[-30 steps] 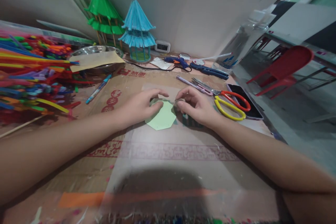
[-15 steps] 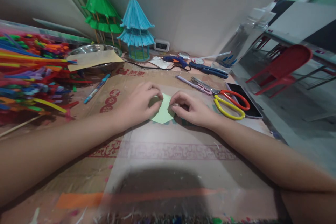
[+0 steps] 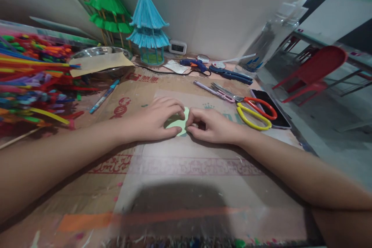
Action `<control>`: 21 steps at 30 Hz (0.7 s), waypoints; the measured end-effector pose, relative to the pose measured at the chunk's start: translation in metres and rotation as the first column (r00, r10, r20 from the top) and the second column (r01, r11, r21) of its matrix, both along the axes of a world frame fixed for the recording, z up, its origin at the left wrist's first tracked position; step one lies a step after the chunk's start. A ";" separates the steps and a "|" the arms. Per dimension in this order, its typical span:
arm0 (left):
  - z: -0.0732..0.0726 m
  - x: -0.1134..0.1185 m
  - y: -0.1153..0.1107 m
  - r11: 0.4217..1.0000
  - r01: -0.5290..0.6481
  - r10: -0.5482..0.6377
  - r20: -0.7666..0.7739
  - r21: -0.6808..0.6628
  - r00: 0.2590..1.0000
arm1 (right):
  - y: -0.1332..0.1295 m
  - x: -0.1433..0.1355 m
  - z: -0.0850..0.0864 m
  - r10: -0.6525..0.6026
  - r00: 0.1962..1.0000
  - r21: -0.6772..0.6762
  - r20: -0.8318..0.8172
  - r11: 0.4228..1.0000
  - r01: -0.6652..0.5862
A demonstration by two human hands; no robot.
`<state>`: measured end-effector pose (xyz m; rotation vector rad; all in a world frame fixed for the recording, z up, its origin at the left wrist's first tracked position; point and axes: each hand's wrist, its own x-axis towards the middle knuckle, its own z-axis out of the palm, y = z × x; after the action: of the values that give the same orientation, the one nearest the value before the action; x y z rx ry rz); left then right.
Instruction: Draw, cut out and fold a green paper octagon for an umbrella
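A small light-green paper (image 3: 180,123) lies on the translucent sheet (image 3: 180,166) in the middle of the table, partly hidden by both hands. My left hand (image 3: 161,119) rests over its left side, thumb and fingers apart with the paper showing between them. From the right, my right hand (image 3: 207,125) is curled at the paper's right edge, fingertips and thumb pinched together there. What sits within that pinch is too small to make out. The fingertips of the two hands are close together.
Scissors (image 3: 254,114) lie over a phone (image 3: 269,106) on the right, beside a pen (image 3: 213,90). Behind stand blue (image 3: 149,19) and green (image 3: 109,4) paper-roofed towers and a glue gun (image 3: 194,64). Pipe cleaners (image 3: 31,81) fill the left; a blue marker (image 3: 104,96) lies nearby.
My left hand has opened wider, its thumb and fingers spreading apart. My right hand has shifted slightly left over the paper, and less of the paper shows. The view has shifted a little.
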<state>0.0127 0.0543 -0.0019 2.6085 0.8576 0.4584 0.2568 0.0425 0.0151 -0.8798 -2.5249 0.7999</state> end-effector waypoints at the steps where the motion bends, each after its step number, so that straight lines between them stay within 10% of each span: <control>1: 0.000 0.000 0.000 1.000 -0.002 0.002 -0.002 0.000 1.000 | 0.001 0.000 0.000 -0.008 1.000 0.006 0.014 1.000 0.008; 21: 0.000 0.000 0.000 1.000 -0.007 0.007 -0.022 0.001 1.000 | 0.007 0.004 -0.002 -0.041 0.993 -0.257 -0.114 0.966 0.011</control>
<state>0.0131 0.0542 -0.0024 2.6173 0.8742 0.4330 0.2605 0.0499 0.0128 -0.9130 -2.3367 1.1541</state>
